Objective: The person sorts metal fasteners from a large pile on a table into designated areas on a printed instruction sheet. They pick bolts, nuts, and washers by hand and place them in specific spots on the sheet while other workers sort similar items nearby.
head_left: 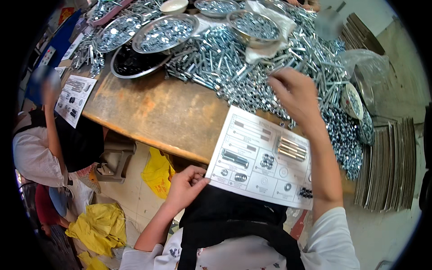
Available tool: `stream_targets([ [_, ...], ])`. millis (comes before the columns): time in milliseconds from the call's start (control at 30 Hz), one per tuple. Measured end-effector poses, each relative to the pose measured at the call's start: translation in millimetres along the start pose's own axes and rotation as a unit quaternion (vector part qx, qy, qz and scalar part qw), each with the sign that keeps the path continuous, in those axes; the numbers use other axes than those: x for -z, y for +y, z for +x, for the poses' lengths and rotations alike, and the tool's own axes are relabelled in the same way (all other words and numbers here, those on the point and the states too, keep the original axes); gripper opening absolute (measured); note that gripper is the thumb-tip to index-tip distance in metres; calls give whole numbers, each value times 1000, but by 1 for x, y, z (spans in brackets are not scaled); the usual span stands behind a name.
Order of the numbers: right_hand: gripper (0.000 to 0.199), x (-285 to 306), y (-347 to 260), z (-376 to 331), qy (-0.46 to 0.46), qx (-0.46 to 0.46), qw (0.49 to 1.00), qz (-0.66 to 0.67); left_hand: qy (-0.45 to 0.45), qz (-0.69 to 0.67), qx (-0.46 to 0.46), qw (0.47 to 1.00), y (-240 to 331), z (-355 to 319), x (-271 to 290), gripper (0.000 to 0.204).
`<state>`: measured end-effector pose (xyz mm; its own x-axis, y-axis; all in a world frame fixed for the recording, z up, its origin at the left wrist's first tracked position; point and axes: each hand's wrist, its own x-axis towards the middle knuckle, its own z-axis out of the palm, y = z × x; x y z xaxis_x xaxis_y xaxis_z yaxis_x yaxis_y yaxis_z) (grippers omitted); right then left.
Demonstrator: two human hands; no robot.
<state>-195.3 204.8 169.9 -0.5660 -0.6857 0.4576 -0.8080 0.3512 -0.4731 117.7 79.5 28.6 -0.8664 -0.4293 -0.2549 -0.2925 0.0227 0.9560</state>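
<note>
My left hand (185,189) grips the near left corner of a white printed card (216,173), which lies over the table's front edge. On the card are several brass-coloured rods (291,148), silver bolts (234,158), small nuts (267,161), washers (240,177) and dark nuts (306,193). Just beyond the card my right hand (294,96) hovers above a heap of silver nuts (256,87). Its fingers are curled together, and whatever sits between them is hidden. My right forearm passes over the card's right edge.
Loose bolts (202,58) cover the back of the wooden table (148,112). Metal bowls (166,33) of hardware stand among them, one holding black parts (135,60). Dark nuts (342,139) are heaped at right, beside stacked cardboard (387,166). Another person (40,139) works at left with a similar card (75,99).
</note>
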Motion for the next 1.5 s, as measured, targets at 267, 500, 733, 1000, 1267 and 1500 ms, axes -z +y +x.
stream_targets([
  [267, 16, 116, 136, -255, 96, -353, 921, -134, -4, -80, 39, 996, 1, 6, -8, 14],
  [500, 27, 92, 156, -257, 49, -354, 930, -81, 35, -28, 22, 999, 6, -1, -9, 19],
  [733, 22, 96, 141, -235, -72, -329, 901, -274, 68, -52, 38, 996, 14, -6, -19, 20],
  [1000, 21, 107, 132, -231, -113, -327, 897, -274, 76, -63, 45, 994, 15, -9, -16, 22],
  [1267, 18, 93, 166, -256, -42, -333, 939, -75, 99, -214, 77, 969, 1, -17, -3, 19],
  [1500, 11, 31, 134, -198, -80, -393, 907, 131, 206, -277, 100, 933, -28, -37, 50, 26],
])
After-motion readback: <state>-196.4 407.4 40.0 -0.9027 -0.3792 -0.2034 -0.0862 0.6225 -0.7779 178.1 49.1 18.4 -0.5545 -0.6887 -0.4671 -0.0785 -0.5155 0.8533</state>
